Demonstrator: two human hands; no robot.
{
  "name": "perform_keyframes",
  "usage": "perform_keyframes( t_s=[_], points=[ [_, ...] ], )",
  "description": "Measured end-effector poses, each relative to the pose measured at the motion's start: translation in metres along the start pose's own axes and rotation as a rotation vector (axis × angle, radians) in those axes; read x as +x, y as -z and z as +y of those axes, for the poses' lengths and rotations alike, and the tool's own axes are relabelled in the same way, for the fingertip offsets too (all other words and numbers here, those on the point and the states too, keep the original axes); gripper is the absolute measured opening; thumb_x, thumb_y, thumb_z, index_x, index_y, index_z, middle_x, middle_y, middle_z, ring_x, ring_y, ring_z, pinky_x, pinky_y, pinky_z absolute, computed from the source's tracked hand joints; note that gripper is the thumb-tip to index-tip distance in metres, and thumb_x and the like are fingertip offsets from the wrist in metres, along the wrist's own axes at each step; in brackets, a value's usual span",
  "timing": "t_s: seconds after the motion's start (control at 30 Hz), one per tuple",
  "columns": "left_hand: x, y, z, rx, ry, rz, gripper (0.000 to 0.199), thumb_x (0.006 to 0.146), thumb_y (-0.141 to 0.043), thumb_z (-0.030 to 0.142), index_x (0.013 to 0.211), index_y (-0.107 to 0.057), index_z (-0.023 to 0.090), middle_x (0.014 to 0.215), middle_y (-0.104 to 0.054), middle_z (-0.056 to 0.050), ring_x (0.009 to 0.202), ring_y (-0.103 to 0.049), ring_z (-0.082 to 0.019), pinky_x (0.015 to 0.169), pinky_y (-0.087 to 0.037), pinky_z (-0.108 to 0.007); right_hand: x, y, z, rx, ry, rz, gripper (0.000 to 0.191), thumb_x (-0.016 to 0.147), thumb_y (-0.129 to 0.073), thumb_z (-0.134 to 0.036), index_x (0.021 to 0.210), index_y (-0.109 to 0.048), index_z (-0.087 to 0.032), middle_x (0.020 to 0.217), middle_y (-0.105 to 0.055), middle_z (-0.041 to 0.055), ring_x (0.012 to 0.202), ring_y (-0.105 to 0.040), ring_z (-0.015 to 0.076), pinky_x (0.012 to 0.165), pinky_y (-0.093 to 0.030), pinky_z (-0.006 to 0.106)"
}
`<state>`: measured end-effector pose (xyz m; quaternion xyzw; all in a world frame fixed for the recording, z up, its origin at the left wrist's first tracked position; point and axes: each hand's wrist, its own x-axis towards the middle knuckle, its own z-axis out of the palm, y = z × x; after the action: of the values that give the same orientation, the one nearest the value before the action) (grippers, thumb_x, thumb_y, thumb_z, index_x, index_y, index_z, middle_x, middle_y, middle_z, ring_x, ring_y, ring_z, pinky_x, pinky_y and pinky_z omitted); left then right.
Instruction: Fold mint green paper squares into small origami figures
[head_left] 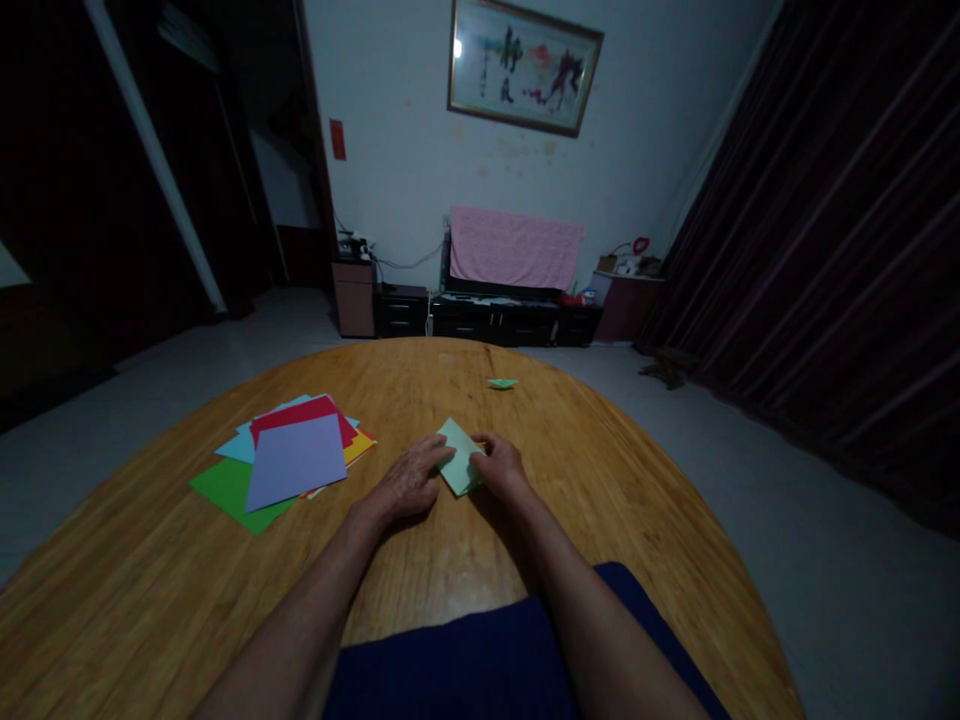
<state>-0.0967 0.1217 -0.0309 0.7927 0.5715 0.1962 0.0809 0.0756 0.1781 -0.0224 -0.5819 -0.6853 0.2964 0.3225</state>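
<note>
Right of the paper pile (295, 464), the left hand (411, 480) and right hand (502, 466), fingers half-curled, hold a pale green sheet (460, 466) from opposite sides; pinning it flat, edges matched, should keep any crease crisp.

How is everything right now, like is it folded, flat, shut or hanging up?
Pale green paper: looks folded
Left hand: fingers on the pale green paper
Right hand: fingers on it too
Small green paper: folded
Coloured sheets: overlapping, lying flat
Pink cloth: draped
Framed picture: hung up
Curtain: hanging in folds
Black drawers: look shut
</note>
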Motion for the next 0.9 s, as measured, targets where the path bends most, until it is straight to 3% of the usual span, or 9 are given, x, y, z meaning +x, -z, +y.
perform_keyframes(
  t_s=[0.17,0.3,0.43,0.5,0.57,0.67,0.73,0.8,0.9],
  points=[
    [0.003,-0.007,-0.005,-0.013,-0.111,0.2,0.043,0.079,-0.051,0.012,0.119,-0.061,0.023,0.138,-0.049,-0.009,0.13,-0.041,-0.02,0.108,-0.035,-0.041,0.001,0.003,0.001,0.459,-0.143,-0.093,0.03,0.067,-0.051,-0.014,0.094,-0.066,-0.014,0.073,-0.067,0.0024,0.06,-0.059,0.0131,0.055,-0.045,0.022],
    [0.009,-0.009,-0.005,-0.046,-0.174,0.394,0.028,0.082,-0.053,0.013,0.099,-0.07,0.026,0.121,-0.062,-0.007,0.112,-0.054,-0.021,0.096,-0.045,-0.043,-0.003,0.008,-0.006,0.644,-0.174,-0.134,0.02,0.064,-0.055,-0.013,0.08,-0.066,-0.013,0.064,-0.064,0.0018,0.053,-0.054,0.0114,0.05,-0.041,0.021],
    [0.012,0.0,-0.007,-0.105,-0.088,0.527,0.03,0.08,-0.052,0.011,0.092,-0.074,0.026,0.109,-0.067,-0.006,0.098,-0.058,-0.022,0.089,-0.048,-0.042,0.001,0.013,-0.006,0.8,-0.202,0.029,0.025,0.068,-0.057,-0.015,0.092,-0.064,-0.014,0.062,-0.061,0.0001,0.051,-0.053,0.01,0.049,-0.04,0.021],
    [0.013,0.006,-0.008,-0.199,-0.036,0.567,0.031,0.079,-0.05,0.011,0.091,-0.075,0.025,0.106,-0.068,-0.006,0.096,-0.06,-0.021,0.088,-0.048,-0.04,0.002,0.016,-0.003,0.881,-0.26,-0.027,0.032,0.069,-0.058,-0.014,0.101,-0.06,-0.014,0.064,-0.061,0.0008,0.051,-0.055,0.0105,0.047,-0.039,0.02],
    [0.013,0.009,-0.009,-0.355,-0.024,0.581,0.03,0.08,-0.049,0.014,0.091,-0.075,0.024,0.104,-0.069,-0.006,0.096,-0.062,-0.02,0.088,-0.049,-0.037,0.0,0.019,0.0,0.932,-0.274,-0.183,0.047,0.066,-0.062,-0.013,0.112,-0.056,-0.015,0.074,-0.065,0.0035,0.056,-0.058,0.012,0.047,-0.039,0.02],
    [0.014,0.008,-0.008,-0.596,-0.023,0.566,0.027,0.08,-0.05,0.02,0.09,-0.075,0.022,0.101,-0.071,-0.006,0.096,-0.064,-0.018,0.088,-0.05,-0.032,-0.009,0.021,0.002,1.055,-0.143,-0.416,0.077,0.061,-0.066,-0.009,0.133,-0.042,-0.025,0.094,-0.067,0.004,0.065,-0.061,0.0123,0.054,-0.044,0.022],
    [0.014,0.005,-0.006,-0.693,-0.028,0.54,0.025,0.08,-0.052,0.022,0.089,-0.075,0.021,0.101,-0.072,-0.007,0.097,-0.065,-0.019,0.091,-0.049,-0.034,-0.013,0.02,0.002,1.109,-0.081,-0.523,0.087,0.06,-0.066,-0.007,0.138,-0.036,-0.03,0.099,-0.066,0.0031,0.067,-0.06,0.0115,0.057,-0.044,0.022],
    [0.013,0.003,-0.005,-0.75,-0.036,0.513,0.023,0.078,-0.054,0.023,0.087,-0.076,0.021,0.103,-0.072,-0.008,0.098,-0.066,-0.021,0.093,-0.048,-0.036,-0.015,0.018,0.002,1.128,-0.054,-0.569,0.083,0.059,-0.066,-0.007,0.135,-0.04,-0.031,0.1,-0.066,0.0023,0.066,-0.059,0.0104,0.056,-0.042,0.021],
    [0.011,0.003,-0.002,-0.794,-0.02,0.461,0.021,0.077,-0.057,0.024,0.086,-0.076,0.021,0.103,-0.072,-0.009,0.098,-0.066,-0.022,0.094,-0.047,-0.038,-0.012,0.014,0.003,1.088,-0.053,-0.519,0.058,0.06,-0.068,-0.012,0.116,-0.058,-0.027,0.091,-0.066,0.0004,0.063,-0.055,0.009,0.057,-0.041,0.021]
  ],
)
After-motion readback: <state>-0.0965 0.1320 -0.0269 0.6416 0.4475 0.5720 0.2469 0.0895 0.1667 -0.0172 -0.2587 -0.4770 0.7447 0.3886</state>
